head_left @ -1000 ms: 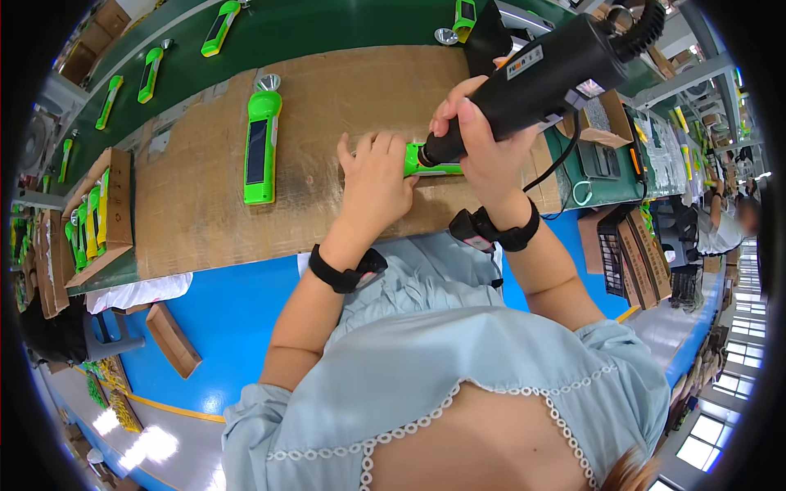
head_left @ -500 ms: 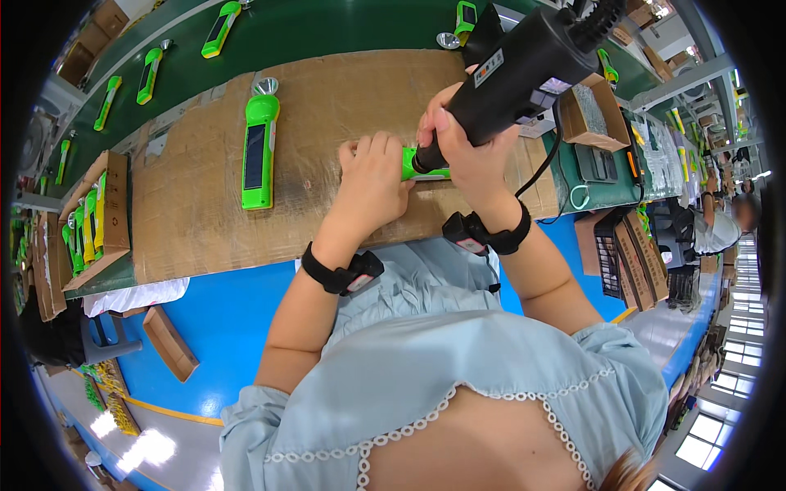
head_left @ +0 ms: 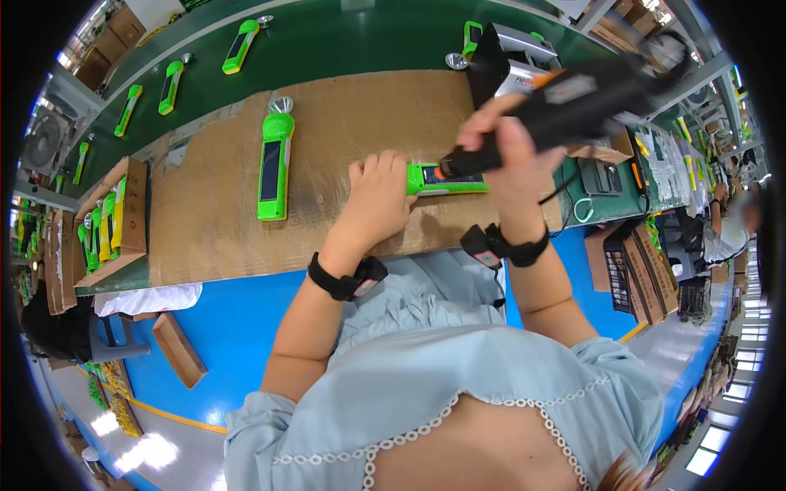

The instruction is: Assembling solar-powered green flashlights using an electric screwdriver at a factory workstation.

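My right hand is wrapped round a black electric screwdriver, which is tilted and blurred by motion. Its orange-tipped nose is over a green flashlight with a dark solar panel. That flashlight lies sideways on a brown cardboard sheet. My left hand has its fingers curled over the flashlight's left end, hiding that part. Further left on the cardboard lies a second green flashlight, its shiny round reflector pointing away from me.
Several more flashlights lie along the green table at the far left. A carton at the left edge holds green and yellow flashlights. Back right are an open box and a dark flat device. A cable hangs beside my right hand.
The screwdriver has swung up and to the right, its nose now lifted, uncovering more of the flashlight. My left hand stays on the flashlight. The whole view has shifted slightly.
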Motion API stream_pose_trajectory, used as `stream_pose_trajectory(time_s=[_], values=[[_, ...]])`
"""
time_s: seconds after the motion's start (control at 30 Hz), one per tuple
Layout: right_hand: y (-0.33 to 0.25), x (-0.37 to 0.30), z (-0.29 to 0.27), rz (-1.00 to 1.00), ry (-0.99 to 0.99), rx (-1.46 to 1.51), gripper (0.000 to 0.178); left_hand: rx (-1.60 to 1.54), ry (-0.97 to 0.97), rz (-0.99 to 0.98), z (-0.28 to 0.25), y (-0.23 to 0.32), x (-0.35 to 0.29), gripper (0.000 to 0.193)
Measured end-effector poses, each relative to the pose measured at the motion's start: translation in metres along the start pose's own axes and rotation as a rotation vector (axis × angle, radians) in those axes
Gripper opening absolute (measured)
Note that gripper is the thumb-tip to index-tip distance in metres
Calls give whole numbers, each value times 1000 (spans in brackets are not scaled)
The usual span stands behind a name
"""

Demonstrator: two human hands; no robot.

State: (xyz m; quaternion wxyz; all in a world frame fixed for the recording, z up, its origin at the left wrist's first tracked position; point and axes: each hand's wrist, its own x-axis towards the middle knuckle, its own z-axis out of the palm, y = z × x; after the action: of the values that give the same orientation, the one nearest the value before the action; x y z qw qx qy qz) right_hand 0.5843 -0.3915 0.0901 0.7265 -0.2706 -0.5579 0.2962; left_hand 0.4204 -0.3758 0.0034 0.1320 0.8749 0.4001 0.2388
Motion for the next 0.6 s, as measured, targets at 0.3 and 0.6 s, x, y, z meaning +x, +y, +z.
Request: stream_pose_trajectory(time_s=[0.3, 0.6], values=[[-24, 78, -92, -327, 324, -326, 31, 14, 52, 37, 2, 5, -7, 52], [-3, 85, -117, -271, 324, -327, 30, 7, 78, 33, 2, 8, -8, 51]])
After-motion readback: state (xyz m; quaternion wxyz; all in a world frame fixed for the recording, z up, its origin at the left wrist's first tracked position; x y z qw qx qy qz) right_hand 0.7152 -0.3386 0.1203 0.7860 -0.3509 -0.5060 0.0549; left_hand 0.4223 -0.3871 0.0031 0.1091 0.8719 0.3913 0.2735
